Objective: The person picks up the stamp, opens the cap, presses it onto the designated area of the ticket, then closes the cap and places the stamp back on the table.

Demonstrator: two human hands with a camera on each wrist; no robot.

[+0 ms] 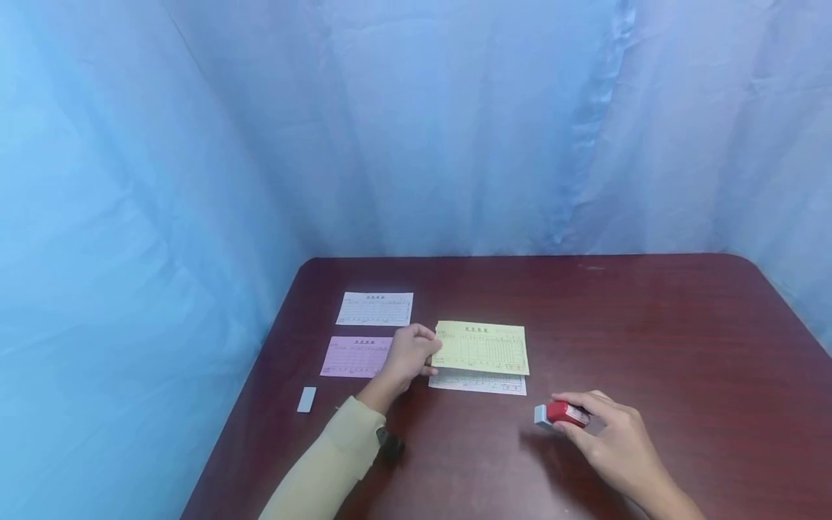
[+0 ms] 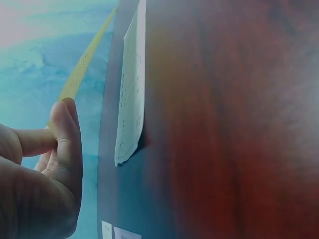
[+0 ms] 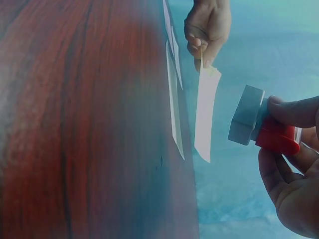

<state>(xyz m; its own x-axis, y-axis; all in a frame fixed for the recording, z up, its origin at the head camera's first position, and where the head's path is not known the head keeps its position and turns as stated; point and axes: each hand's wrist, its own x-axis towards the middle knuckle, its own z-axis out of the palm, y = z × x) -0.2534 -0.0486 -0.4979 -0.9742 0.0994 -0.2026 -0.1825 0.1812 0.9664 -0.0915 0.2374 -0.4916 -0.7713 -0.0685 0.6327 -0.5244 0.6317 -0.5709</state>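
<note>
My left hand [image 1: 409, 355] pinches the left edge of a yellow printed slip [image 1: 481, 348] between thumb and fingers. In the left wrist view the yellow slip [image 2: 79, 74] is raised off the table. Below it lies a white printed slip [image 1: 477, 383], partly covered by the yellow one in the head view. My right hand [image 1: 614, 437] grips a red stamp [image 1: 564, 413] with a light grey block end. Held above the table, the stamp [image 3: 276, 134] has its grey end pointing left toward the slips.
Left of the slips lies a purple slip [image 1: 351, 355], partly hidden by my left hand. Another white slip [image 1: 375, 309] lies behind it. A small pale rectangular piece [image 1: 307, 399] rests near the left edge of the dark red table [image 1: 682, 347]. Blue curtains [image 1: 455, 144] surround the table.
</note>
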